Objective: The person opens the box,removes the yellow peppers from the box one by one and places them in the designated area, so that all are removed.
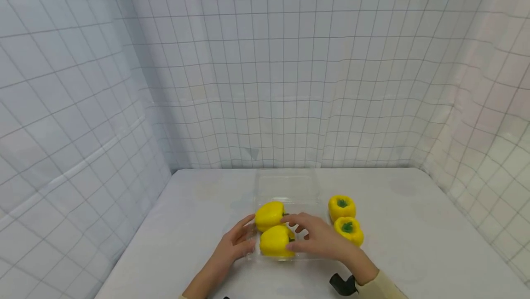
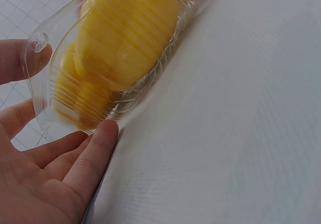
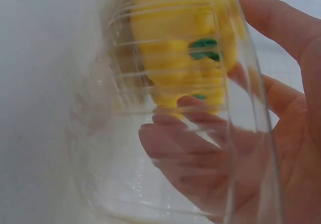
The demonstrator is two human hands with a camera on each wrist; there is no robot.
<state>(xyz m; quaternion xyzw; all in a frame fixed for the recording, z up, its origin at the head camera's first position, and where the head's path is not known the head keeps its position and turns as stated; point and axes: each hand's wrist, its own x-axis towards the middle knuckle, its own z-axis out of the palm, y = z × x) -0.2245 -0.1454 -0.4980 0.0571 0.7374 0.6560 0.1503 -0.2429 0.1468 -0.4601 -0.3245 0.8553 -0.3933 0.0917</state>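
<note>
Two yellow bell peppers lie on their sides in a clear plastic clamshell box (image 1: 304,256), stems toward the right. The far bell pepper (image 1: 268,215) is close beside the near bell pepper (image 1: 274,241). My left hand (image 1: 237,244) rests against the box's left wall, its fingers extended; the left wrist view shows fingertips on the ribbed plastic. My right hand (image 1: 316,237) reaches over the right side of the box, fingers spread and loosely bent near the stems. Through the plastic, the right wrist view shows its fingers (image 3: 180,143) inside, with no firm grip visible.
The box's clear lid (image 1: 286,186) lies folded back behind it. Right of the box stand two more yellow bell peppers (image 1: 342,208) (image 1: 348,231), stems up, on the white table (image 1: 414,234). Gridded white curtains (image 1: 265,83) surround the table's back and sides.
</note>
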